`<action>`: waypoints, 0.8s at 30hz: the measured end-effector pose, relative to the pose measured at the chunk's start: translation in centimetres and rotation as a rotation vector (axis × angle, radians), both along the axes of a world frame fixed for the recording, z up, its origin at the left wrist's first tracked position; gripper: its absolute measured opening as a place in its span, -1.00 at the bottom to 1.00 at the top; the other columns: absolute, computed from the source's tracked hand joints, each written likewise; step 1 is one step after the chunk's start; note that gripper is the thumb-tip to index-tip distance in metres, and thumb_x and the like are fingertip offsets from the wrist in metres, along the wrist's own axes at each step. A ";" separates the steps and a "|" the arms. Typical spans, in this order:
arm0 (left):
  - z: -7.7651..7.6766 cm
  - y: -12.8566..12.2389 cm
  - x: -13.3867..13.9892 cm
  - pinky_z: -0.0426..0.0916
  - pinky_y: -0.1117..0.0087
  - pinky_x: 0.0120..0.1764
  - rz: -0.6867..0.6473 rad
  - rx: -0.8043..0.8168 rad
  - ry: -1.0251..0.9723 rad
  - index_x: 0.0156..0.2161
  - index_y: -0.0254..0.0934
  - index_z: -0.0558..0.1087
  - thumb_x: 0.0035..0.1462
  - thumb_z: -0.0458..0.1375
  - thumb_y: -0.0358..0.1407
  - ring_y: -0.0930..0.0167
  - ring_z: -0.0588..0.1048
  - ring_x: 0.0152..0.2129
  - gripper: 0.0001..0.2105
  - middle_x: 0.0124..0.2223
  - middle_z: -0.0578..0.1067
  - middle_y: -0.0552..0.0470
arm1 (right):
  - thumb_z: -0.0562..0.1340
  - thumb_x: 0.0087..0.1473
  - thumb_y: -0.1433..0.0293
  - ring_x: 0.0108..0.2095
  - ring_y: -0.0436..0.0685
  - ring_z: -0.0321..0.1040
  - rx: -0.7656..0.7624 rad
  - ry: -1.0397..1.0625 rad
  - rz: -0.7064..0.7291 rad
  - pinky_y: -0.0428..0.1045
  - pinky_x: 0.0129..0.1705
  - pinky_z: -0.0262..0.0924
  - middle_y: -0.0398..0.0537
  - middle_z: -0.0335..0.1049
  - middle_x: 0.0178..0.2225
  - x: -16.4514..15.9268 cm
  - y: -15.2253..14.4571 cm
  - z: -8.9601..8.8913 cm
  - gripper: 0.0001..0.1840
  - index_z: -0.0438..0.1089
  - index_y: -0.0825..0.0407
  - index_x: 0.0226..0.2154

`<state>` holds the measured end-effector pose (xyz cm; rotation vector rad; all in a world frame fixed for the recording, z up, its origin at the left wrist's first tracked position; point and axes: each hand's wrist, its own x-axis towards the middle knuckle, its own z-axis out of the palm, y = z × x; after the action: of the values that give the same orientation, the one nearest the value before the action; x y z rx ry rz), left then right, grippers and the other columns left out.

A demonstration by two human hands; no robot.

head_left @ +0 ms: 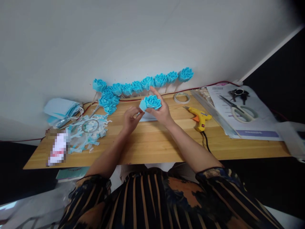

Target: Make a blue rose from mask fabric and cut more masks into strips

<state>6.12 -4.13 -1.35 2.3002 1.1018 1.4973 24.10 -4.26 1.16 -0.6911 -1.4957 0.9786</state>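
Note:
A blue artificial rose (pixel 152 102) with ruffled petals is held over the middle of the table. My right hand (pixel 164 111) grips it from the right, the thumb across its lower front and the index finger stretched up behind it. My left hand (pixel 131 119) is closed, its fingertips pinching at the rose's lower left edge by a smooth outer petal (pixel 143 105). The rose's stem and underside are hidden. Beneath the hands lies a pale sheet (pixel 148 117), mostly covered.
More blue roses (pixel 136 86) on sticks lean along the wall. On the left are folded face masks (pixel 62 108) and cut scraps (pixel 95 133). To the right sit a tape roll (pixel 181 98), a yellow glue gun (pixel 200 118) with cord, scissors (pixel 244 113) and keys (pixel 239 94) on papers.

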 end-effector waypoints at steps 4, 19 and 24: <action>-0.2 0.5 -0.7 0.33 0.36 -0.32 0.045 -0.055 -0.050 -0.41 -0.24 0.52 0.24 0.18 -0.11 0.39 0.46 -0.45 -0.72 -0.43 0.53 0.02 | 0.43 -0.31 -0.24 0.32 0.38 0.18 0.079 -0.035 0.101 0.28 0.33 0.14 0.07 0.17 0.35 -0.3 0.0 0.3 0.43 -0.23 -0.21 0.45; -2.1 2.0 -1.3 0.46 0.28 -0.18 0.050 -0.125 -0.124 -0.35 -0.23 0.57 0.17 0.20 -0.27 0.29 0.57 -0.30 -0.87 -0.29 0.62 -0.04 | 0.45 -0.18 -0.13 0.38 0.33 0.08 0.137 -0.089 0.132 0.27 0.40 -0.01 0.01 0.14 0.37 -0.2 -0.3 0.4 0.28 -0.15 -0.24 0.44; -1.7 1.6 -0.9 0.45 0.33 -0.25 0.027 -0.106 -0.095 -0.37 -0.22 0.58 0.16 0.16 -0.30 0.33 0.54 -0.37 -0.85 -0.37 0.59 -0.01 | 0.46 -0.23 -0.15 0.34 0.34 0.16 0.123 -0.095 0.115 0.23 0.36 0.08 0.05 0.31 0.27 -0.3 -0.6 0.6 0.25 -0.01 -0.18 0.41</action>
<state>5.25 -2.56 -3.07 2.1299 1.1614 1.5023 23.84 -4.89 1.77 -0.5752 -1.6798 0.9414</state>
